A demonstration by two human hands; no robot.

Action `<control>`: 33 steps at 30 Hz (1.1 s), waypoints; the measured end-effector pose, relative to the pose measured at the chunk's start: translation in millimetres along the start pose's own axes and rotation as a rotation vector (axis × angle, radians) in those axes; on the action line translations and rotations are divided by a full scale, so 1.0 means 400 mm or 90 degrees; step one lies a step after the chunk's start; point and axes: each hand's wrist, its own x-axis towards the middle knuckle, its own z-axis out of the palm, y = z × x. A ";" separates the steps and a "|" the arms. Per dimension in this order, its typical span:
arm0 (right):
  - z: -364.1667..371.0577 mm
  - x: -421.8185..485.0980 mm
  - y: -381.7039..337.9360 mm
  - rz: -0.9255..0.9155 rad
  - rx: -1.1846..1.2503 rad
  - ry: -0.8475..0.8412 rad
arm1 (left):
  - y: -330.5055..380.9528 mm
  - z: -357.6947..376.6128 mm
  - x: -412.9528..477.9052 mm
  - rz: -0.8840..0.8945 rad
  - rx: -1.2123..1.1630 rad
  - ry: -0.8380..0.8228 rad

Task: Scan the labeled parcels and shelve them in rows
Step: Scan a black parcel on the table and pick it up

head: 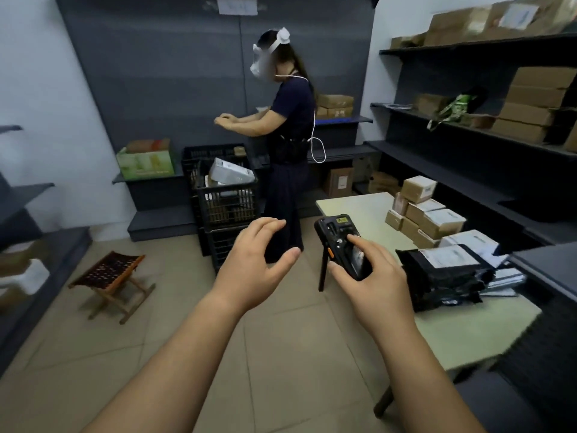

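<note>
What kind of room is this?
Probably a parcel depot or stockroom: dark shelves holding cardboard boxes, labeled parcels piled on the table, and a handheld scanner in the right hand.

L grip (256, 264) empty, fingers spread, held in air just left of scanner (342, 245). R grip (371, 279) curled round scanner's lower end. Both forearms stretched fwd.

Head view, forward-down, near hands (312, 270)

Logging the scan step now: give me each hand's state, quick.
Left hand: open, fingers relaxed, holding nothing.
Right hand: grips the handheld scanner.
</note>
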 end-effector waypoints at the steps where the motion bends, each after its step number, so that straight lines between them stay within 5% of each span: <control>1: 0.027 0.042 0.010 -0.001 0.000 -0.010 | -0.028 0.014 0.036 -0.007 0.000 -0.005; 7: 0.167 0.282 0.137 0.042 -0.059 0.010 | -0.207 0.165 0.296 0.011 -0.029 -0.050; 14: 0.195 0.483 0.305 0.216 -0.157 0.186 | -0.301 0.461 0.628 0.139 -0.119 -0.228; 23: 0.095 0.500 0.422 0.426 -0.280 0.376 | -0.125 0.803 0.808 0.335 -0.261 -0.421; 33: -0.006 0.498 0.641 0.530 -0.286 0.452 | 0.005 1.106 0.819 0.364 -0.301 -0.554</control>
